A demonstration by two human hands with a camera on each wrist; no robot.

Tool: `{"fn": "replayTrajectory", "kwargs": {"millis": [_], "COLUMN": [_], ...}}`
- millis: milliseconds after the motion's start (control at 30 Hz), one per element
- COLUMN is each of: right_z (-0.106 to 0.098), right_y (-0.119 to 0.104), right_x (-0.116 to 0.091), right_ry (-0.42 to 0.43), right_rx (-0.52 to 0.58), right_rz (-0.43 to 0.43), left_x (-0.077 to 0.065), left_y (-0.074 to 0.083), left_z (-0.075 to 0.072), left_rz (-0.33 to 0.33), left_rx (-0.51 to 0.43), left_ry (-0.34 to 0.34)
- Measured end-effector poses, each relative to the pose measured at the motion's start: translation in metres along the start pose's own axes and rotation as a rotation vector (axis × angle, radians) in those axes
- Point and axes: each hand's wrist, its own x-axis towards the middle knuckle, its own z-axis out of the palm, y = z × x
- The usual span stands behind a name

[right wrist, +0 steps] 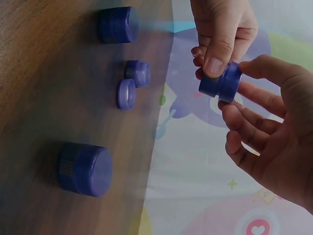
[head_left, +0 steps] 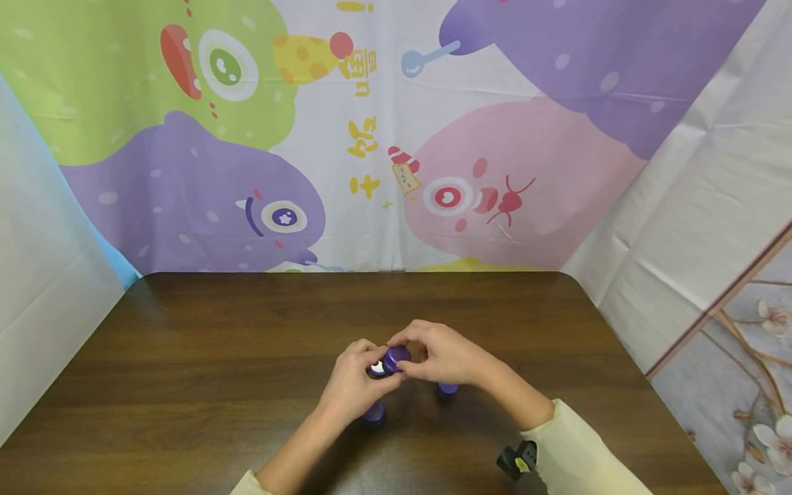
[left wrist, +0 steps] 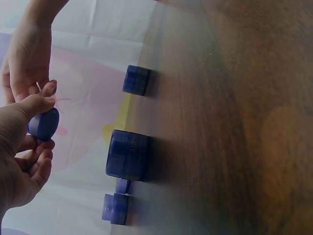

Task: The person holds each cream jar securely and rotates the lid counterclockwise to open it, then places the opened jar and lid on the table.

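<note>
Both hands meet above the table around a small purple-blue jar (right wrist: 210, 86) and its lid (right wrist: 230, 81). My left hand (head_left: 355, 378) pinches the jar's body between thumb and fingers. On the other side, my right hand (head_left: 442, 354) grips the lid by its edge with thumb and fingertips. Lid and body sit slightly out of line in the right wrist view. A white patch shows beside the lid in the head view. From the left wrist, the jar's round blue end (left wrist: 48, 124) shows between the fingers.
Two closed jars (right wrist: 85, 169) (right wrist: 116, 24) stand on the wooden table (head_left: 216, 344). Between them are an uncapped small jar (right wrist: 139, 73) and a loose lid (right wrist: 126, 94), hidden behind the hands in the head view. A printed cloth (head_left: 383, 240) hangs behind the table's far edge.
</note>
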Motion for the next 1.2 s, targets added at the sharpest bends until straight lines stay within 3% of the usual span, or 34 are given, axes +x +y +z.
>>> {"fn": "replayTrajectory", "kwargs": {"millis": [133,333,633,867,1200], "right_z": [0.0012,0.0010,0.0001,-0.0004,-0.0021], "right_y": [0.0015,0.0013,0.0000,-0.0023,-0.0017], "right_x": [0.0001,0.0002,0.0010,0.0020,0.0020], "right_ry": [-0.022,0.013,-0.063,-0.021,-0.076], "right_rx": [0.013,-0.014,0.016,-0.023,-0.059], "right_rz": [-0.018,0.017,0.011,0.076,0.012], "left_x": [0.0000,0.0006,0.0009,-0.0003,0.0002], "left_y": [-0.0001,0.0003,-0.0021,-0.0009,0.0004], "left_z": [-0.0001,-0.0008,0.0002,-0.0009,-0.0015], "left_rz": [-0.006,-0.003,0.020,-0.018,-0.010], "left_rx": [0.005,0.009,0.012,-0.030,-0.002], "left_ry": [-0.003,0.000,-0.001,-0.027,-0.016]}}
